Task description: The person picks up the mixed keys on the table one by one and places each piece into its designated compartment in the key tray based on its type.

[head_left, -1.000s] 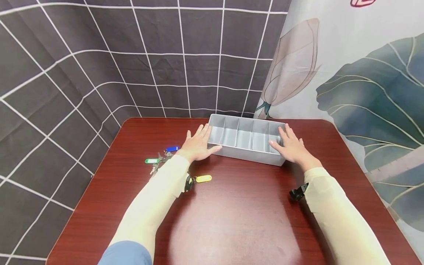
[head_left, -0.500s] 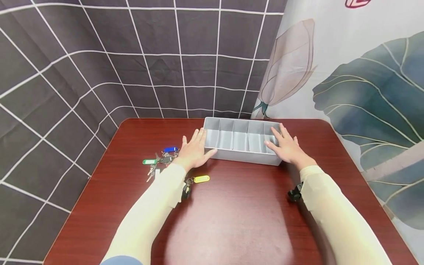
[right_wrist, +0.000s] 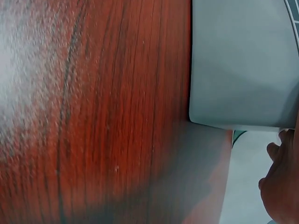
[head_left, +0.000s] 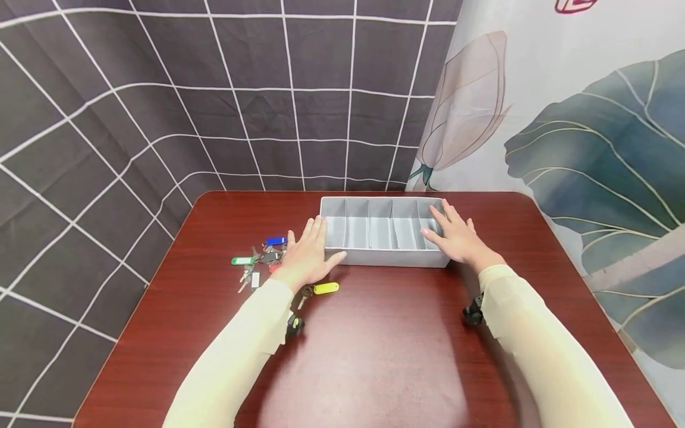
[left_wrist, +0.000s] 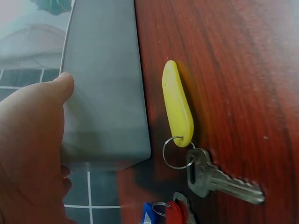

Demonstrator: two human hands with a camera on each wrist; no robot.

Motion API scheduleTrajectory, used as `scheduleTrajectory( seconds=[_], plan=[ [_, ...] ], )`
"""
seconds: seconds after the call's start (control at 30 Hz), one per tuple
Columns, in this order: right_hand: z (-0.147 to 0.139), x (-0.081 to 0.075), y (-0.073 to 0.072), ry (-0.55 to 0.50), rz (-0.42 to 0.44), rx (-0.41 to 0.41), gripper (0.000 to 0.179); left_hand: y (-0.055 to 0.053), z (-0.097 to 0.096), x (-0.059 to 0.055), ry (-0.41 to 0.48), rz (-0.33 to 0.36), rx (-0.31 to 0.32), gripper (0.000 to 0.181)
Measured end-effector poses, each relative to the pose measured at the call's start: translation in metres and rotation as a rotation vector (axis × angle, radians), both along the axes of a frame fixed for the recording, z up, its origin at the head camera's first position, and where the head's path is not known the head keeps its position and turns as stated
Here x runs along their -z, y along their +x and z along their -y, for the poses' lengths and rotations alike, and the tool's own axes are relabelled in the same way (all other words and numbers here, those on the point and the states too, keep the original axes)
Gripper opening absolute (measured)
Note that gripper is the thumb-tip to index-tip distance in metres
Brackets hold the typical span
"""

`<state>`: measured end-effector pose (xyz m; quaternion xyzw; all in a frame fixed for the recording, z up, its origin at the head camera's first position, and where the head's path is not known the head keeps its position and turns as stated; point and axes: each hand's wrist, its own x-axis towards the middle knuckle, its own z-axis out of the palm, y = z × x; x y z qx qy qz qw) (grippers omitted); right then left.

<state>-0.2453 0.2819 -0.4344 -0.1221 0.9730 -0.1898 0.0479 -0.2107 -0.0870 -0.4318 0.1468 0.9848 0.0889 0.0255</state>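
A grey box (head_left: 385,257) with several compartments in a row stands near the back of the table, its long front side facing me. My left hand (head_left: 306,255) lies against its left end, fingers extended and thumb stretched towards the front side; in the left wrist view the thumb (left_wrist: 65,86) touches the box's wall. On the right end, my right hand (head_left: 457,238) spreads its straight fingers, with the thumb and a finger over the rightmost compartment. The right wrist view catches only part of that hand (right_wrist: 282,182) beside the box's end (right_wrist: 243,65).
Left of the box lie several keys with tags: a blue tag (head_left: 276,241), a green tag (head_left: 242,261), a red tag (head_left: 275,267) partly behind my left hand, and a yellow tag (head_left: 326,288) with its key (left_wrist: 224,182). A dark gridded cloth (head_left: 257,107) hangs behind the table.
Between my hands, the box has slid left and a little nearer to me. It has also turned, so its front side now runs straighter across the table. Both hands moved along with it.
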Motion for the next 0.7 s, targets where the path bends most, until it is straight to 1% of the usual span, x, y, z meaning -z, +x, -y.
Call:
scheduleTrajectory(
  seconds=[0.13,0.3,0.5,0.7],
  plan=[
    [0.004,0.001,0.001,-0.003,-0.007,-0.016,0.082,0.009,0.005,0.000,-0.004,-0.013,-0.011,0.098],
    [0.008,0.001,0.004,-0.011,-0.011,-0.026,0.081,0.018,0.008,0.001,0.009,-0.026,-0.011,0.098],
    [0.010,0.002,0.014,-0.014,-0.007,-0.034,0.080,0.025,0.012,0.003,0.026,-0.031,0.003,0.100],
    [0.013,0.001,0.022,-0.021,-0.014,-0.040,0.079,0.031,0.015,0.004,0.030,-0.035,0.002,0.101]
  ],
)
